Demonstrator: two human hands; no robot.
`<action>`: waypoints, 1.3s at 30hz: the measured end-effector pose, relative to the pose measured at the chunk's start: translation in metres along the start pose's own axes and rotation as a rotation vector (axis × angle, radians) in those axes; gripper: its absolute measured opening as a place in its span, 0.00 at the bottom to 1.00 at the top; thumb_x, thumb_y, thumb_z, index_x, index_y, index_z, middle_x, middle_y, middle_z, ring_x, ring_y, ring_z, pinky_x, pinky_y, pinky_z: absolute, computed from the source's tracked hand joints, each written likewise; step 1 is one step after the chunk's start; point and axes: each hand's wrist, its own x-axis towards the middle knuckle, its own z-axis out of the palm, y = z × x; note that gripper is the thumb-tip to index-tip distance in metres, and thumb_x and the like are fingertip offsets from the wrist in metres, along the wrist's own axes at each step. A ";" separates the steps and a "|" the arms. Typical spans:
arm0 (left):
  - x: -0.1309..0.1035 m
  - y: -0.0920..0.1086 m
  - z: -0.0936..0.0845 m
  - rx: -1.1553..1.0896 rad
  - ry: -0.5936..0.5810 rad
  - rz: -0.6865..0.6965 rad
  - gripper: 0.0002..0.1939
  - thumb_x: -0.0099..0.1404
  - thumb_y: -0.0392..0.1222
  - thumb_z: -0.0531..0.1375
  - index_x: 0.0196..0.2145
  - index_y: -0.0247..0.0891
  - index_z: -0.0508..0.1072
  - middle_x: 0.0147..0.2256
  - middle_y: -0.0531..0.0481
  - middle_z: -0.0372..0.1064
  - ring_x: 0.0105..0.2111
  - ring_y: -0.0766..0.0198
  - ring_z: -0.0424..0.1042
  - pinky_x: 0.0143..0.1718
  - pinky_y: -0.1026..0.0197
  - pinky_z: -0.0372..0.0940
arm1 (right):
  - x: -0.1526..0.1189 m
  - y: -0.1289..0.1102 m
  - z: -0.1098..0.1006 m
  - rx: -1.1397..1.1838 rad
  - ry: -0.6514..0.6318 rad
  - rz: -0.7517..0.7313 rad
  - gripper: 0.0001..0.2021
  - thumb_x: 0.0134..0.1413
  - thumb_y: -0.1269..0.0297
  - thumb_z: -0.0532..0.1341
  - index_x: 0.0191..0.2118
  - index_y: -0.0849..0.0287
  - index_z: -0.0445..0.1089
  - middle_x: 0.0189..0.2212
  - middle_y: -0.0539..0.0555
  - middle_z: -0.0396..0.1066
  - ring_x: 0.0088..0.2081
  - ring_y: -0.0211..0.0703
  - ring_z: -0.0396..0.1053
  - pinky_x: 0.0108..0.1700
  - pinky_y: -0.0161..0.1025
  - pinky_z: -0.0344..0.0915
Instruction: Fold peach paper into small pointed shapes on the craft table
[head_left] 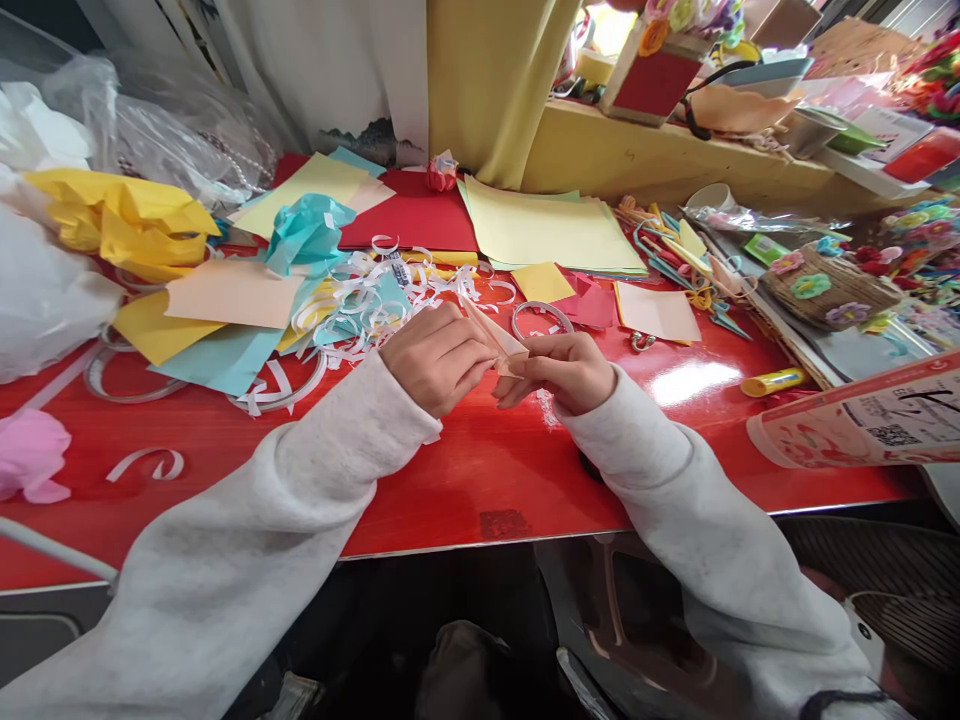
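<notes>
A small folded piece of peach paper [491, 335] is held between both hands above the red table [480, 500]. My left hand [439, 358] has its fingers curled and pinches the paper's left and lower part. From the right, my right hand [562, 370] grips the other end between thumb and fingers. Behind the hands lie curly white paper strips [367, 290] and a tape roll [541, 318]. A yellow paper square [542, 282] and red paper [592, 300] are just beyond the roll.
Coloured sheets [232, 292] and crumpled yellow paper [127, 222] lie at left. Pale yellow sheets [551, 225] are at the back. On the right are a glue stick [774, 382], a pink cup [862, 415] and a flowered basket [832, 285]. The table's front edge is near my forearms.
</notes>
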 end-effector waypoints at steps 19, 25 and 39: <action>0.006 0.003 -0.003 -0.239 -0.045 -0.218 0.06 0.56 0.37 0.53 0.28 0.38 0.69 0.29 0.52 0.69 0.32 0.67 0.65 0.37 0.60 0.60 | -0.001 -0.003 0.003 -0.040 0.040 -0.023 0.08 0.38 0.65 0.61 0.27 0.65 0.70 0.21 0.54 0.72 0.23 0.40 0.71 0.28 0.38 0.69; 0.006 0.002 -0.005 -0.264 -0.079 -0.241 0.05 0.57 0.37 0.53 0.29 0.38 0.69 0.31 0.53 0.70 0.33 0.68 0.65 0.38 0.63 0.60 | -0.001 -0.002 0.000 -0.011 0.025 -0.018 0.08 0.38 0.66 0.60 0.28 0.65 0.71 0.21 0.54 0.72 0.22 0.40 0.71 0.27 0.36 0.69; 0.004 -0.002 -0.003 -0.162 -0.026 -0.059 0.08 0.59 0.38 0.52 0.32 0.37 0.69 0.32 0.49 0.69 0.33 0.66 0.64 0.36 0.61 0.59 | 0.002 0.001 -0.004 0.057 -0.014 0.000 0.08 0.38 0.68 0.60 0.28 0.66 0.70 0.21 0.54 0.72 0.22 0.41 0.71 0.27 0.35 0.69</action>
